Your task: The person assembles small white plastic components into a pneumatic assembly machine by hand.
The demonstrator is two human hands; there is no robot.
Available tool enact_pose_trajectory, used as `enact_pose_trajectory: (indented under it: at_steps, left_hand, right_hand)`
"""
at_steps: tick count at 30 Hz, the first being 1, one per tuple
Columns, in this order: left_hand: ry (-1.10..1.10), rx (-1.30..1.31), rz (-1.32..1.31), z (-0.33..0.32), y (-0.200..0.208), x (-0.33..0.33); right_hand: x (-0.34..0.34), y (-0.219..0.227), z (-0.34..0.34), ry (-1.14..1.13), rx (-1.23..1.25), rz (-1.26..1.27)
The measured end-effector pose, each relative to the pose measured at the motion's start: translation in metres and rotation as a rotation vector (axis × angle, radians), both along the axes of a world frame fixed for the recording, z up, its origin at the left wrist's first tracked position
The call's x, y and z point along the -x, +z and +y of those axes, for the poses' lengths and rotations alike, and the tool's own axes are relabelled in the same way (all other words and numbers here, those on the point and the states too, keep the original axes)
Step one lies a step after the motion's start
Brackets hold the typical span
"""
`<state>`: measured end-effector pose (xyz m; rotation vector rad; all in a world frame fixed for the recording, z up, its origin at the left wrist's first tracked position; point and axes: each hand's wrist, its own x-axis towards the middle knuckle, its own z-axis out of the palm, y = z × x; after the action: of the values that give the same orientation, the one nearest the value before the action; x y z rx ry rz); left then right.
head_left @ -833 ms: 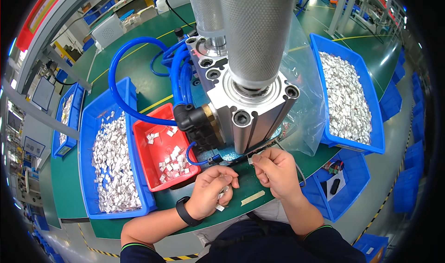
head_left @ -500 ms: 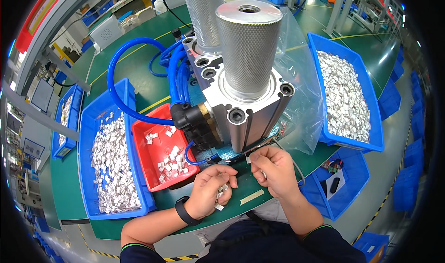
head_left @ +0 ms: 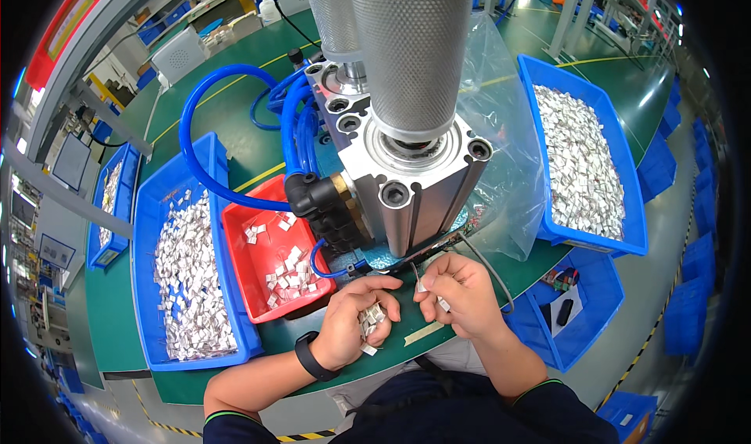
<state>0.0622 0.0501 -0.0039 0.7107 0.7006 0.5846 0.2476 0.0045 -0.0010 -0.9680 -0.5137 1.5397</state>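
My left hand (head_left: 353, 324) is curled around several small white square parts (head_left: 371, 319) with thin wire leads, some poking out below the fingers. Close to it on the right, my right hand (head_left: 463, 294) pinches a small white part (head_left: 422, 285) between thumb and fingers; another white part (head_left: 443, 305) shows under the curled fingers. Just beyond both hands stands a metal pneumatic press (head_left: 418, 178) with knurled cylinders on top. My right fingertips are near its lower front edge, where a thin dark lead shows. Its working gap is hidden from this view.
Left of the press are a red bin (head_left: 262, 268) and a blue bin (head_left: 192, 346), both holding white parts. Another full blue bin (head_left: 635, 209) sits at the right. Blue air hoses (head_left: 188, 131) loop left of the press. A clear plastic bag (head_left: 508, 170) lies behind it.
The press's knurled cylinders have risen, baring the shaft beneath. My right hand has drawn slightly back from the press with the white part. My left hand has barely shifted.
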Motion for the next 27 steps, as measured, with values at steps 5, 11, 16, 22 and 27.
enact_pose_trajectory:
  at_steps: [5,11,16,22,27]
  left_hand:
    - [-0.006,-0.014,0.003,0.000,0.000,-0.002]
    - [-0.010,-0.005,-0.090,-0.001,-0.003,0.002]
    - [-0.008,0.015,-0.035,-0.001,0.001,-0.002]
    - [-0.039,-0.014,-0.038,-0.003,-0.001,-0.001]
    - [-0.075,-0.066,-0.019,-0.007,-0.011,0.003]
  right_hand:
    - [-0.004,-0.005,0.001,0.155,0.088,0.283]
    - [0.009,0.001,-0.002,0.250,0.049,0.000]
    - [0.022,0.002,-0.002,0.209,-0.036,-0.251]
    - [0.020,0.007,0.000,0.156,-0.112,-0.236]
    - [0.004,0.000,0.002,0.165,0.026,-0.119]
